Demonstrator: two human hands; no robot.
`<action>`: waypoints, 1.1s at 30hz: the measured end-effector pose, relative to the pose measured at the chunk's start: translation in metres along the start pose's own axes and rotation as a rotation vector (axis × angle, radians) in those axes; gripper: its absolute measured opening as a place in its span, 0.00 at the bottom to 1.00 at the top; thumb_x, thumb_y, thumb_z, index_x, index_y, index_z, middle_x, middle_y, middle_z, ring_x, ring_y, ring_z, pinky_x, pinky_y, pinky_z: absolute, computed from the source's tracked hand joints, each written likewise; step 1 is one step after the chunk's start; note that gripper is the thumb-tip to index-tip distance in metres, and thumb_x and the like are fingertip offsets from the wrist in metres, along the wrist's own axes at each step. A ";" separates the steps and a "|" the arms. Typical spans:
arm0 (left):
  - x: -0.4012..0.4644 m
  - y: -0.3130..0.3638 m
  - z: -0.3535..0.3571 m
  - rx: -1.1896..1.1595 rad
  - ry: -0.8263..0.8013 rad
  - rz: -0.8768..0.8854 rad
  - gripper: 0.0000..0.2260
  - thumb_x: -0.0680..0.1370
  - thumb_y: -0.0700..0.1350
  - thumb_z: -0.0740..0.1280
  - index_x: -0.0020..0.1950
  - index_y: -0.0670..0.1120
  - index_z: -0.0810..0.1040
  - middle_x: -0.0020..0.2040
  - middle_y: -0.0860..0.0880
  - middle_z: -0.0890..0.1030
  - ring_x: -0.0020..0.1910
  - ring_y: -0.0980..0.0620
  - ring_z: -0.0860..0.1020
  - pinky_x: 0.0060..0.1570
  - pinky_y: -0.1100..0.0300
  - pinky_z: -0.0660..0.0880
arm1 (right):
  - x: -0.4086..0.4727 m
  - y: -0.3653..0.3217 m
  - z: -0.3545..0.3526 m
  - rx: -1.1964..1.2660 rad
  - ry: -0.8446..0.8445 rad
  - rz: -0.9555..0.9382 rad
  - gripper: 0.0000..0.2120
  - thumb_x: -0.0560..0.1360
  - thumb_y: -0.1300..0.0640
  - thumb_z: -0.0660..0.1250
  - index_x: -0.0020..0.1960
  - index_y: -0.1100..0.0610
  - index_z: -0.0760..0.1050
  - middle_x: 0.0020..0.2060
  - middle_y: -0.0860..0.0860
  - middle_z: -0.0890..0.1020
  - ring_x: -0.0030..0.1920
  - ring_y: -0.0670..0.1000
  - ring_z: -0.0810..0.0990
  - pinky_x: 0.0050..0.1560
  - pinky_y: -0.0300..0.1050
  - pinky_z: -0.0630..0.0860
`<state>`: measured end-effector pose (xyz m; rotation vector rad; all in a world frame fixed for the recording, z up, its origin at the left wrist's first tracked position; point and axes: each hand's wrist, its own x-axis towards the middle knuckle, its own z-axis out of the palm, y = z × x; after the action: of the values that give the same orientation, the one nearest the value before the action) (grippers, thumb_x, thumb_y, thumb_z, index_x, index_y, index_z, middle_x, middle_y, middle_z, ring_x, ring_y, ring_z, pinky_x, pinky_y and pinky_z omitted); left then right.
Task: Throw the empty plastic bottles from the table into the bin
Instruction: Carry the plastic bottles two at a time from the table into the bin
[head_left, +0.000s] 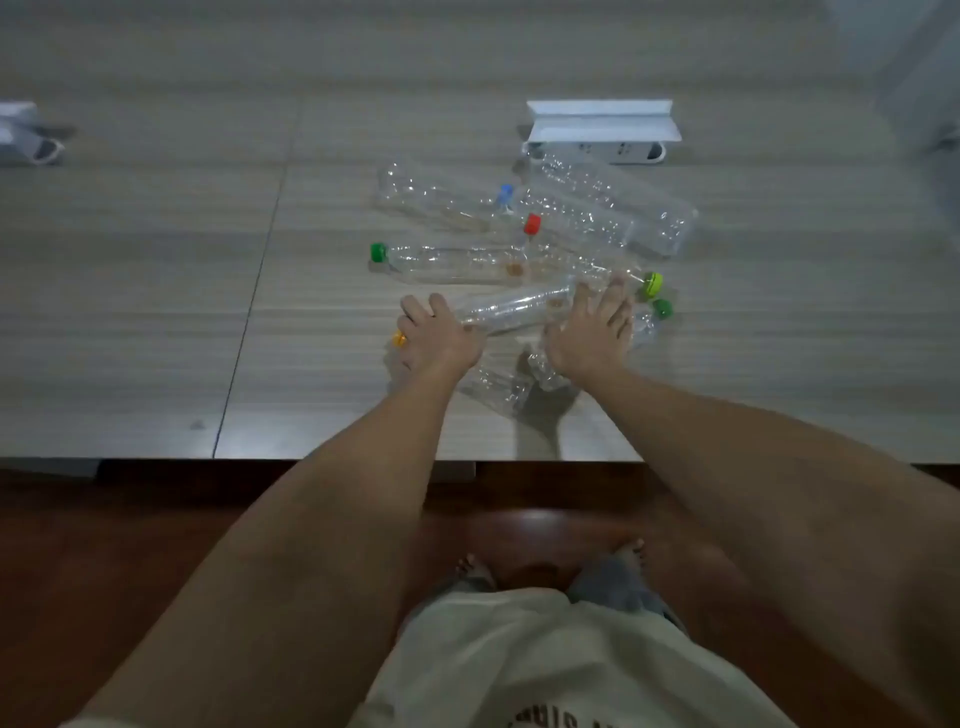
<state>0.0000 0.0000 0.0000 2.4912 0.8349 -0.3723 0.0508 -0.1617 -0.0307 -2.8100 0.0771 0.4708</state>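
Several empty clear plastic bottles lie in a loose pile on the grey wood-grain table (156, 312). My left hand (439, 340) is curled over the neck end of the nearest long bottle (514, 309), whose orange cap (399, 339) peeks out beside my fingers. My right hand (592, 332) rests with fingers spread over that bottle's other end and over a green-capped bottle (649, 319). Behind them lie a green-capped bottle (457, 264), a blue-capped bottle (436, 200), a red-capped bottle (576, 221) and a yellow-green-capped one (651, 284). A crushed bottle (498, 387) lies under my wrists. No bin is in view.
A white power strip (623, 151) with a raised white lid (602, 122) stands behind the pile. A white object (23, 135) sits at the far left edge. The table's front edge (311, 460) runs across in front of me, with dark wooden floor (104, 545) below.
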 end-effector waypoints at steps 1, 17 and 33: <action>-0.004 -0.002 0.004 0.018 -0.005 -0.030 0.25 0.79 0.52 0.61 0.73 0.46 0.60 0.74 0.41 0.54 0.70 0.40 0.60 0.61 0.46 0.67 | -0.003 0.002 0.006 -0.011 0.013 0.018 0.32 0.83 0.45 0.53 0.81 0.51 0.44 0.78 0.64 0.36 0.78 0.69 0.41 0.77 0.62 0.43; -0.036 -0.002 0.054 -0.085 -0.023 -0.164 0.26 0.81 0.53 0.60 0.77 0.55 0.57 0.73 0.39 0.54 0.66 0.37 0.66 0.54 0.48 0.71 | -0.049 0.053 0.045 0.286 0.184 0.069 0.17 0.75 0.57 0.67 0.60 0.63 0.69 0.77 0.65 0.51 0.75 0.66 0.56 0.70 0.54 0.65; -0.097 0.004 0.069 -0.053 0.146 -0.031 0.44 0.77 0.44 0.67 0.81 0.51 0.37 0.78 0.38 0.46 0.70 0.35 0.61 0.62 0.44 0.68 | -0.078 0.082 0.020 0.460 0.121 0.024 0.39 0.77 0.54 0.66 0.81 0.51 0.48 0.77 0.62 0.51 0.71 0.68 0.61 0.65 0.63 0.68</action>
<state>-0.0792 -0.0867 -0.0189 2.4818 0.9288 -0.1779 -0.0372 -0.2343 -0.0463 -2.3832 0.2153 0.2478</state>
